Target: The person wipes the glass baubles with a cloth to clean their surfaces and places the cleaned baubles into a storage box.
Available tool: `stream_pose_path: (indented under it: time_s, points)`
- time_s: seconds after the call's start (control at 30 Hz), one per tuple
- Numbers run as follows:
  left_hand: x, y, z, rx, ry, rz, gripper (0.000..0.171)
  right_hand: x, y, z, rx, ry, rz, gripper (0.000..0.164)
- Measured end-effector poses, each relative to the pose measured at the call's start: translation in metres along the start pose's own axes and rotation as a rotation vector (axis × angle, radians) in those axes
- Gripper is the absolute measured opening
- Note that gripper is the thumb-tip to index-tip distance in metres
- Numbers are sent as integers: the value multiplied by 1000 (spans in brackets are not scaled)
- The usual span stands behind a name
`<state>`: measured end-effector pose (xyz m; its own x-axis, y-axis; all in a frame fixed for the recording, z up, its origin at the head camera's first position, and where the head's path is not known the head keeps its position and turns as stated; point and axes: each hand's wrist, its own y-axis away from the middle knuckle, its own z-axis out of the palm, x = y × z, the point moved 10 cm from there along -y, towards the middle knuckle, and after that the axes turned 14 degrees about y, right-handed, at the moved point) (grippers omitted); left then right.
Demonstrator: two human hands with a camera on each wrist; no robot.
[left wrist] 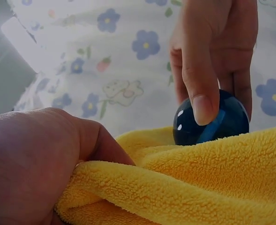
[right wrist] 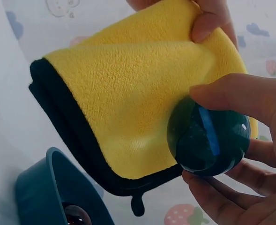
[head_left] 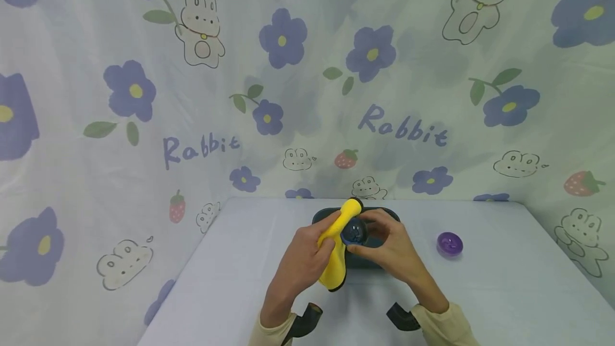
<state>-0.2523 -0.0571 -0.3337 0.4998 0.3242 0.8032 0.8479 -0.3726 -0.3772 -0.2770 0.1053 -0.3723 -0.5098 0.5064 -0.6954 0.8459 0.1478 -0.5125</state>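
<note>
A folded yellow cloth (head_left: pixel 333 273) with dark edging hangs from my left hand (head_left: pixel 302 258), which pinches it between thumb and fingers. My right hand (head_left: pixel 396 252) holds a shiny dark blue ball (head_left: pixel 354 231) by its sides, thumb against fingers. In the right wrist view the ball (right wrist: pixel 208 140) is glossy and shows a light blue streak. It sits right against the plush face of the cloth (right wrist: pixel 123 103). The left wrist view shows the ball (left wrist: pixel 234 119) just behind the cloth's upper fold (left wrist: pixel 212 159).
Behind the hands on the white table (head_left: pixel 230 260) stands a dark teal bin (head_left: pixel 367 261). Inside it a reddish glassy ball (right wrist: pixel 76 214) shows in the right wrist view. A small round purple object (head_left: pixel 449 244) lies to the right. A patterned curtain (head_left: pixel 307 95) hangs behind the table.
</note>
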Motion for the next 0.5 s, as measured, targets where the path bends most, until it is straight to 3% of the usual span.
stream_pose_path:
  time_s: [0.5]
  points:
    - [-9,-4,0,-18,-5,3,51,-22,6,7,-35,17,-70,57]
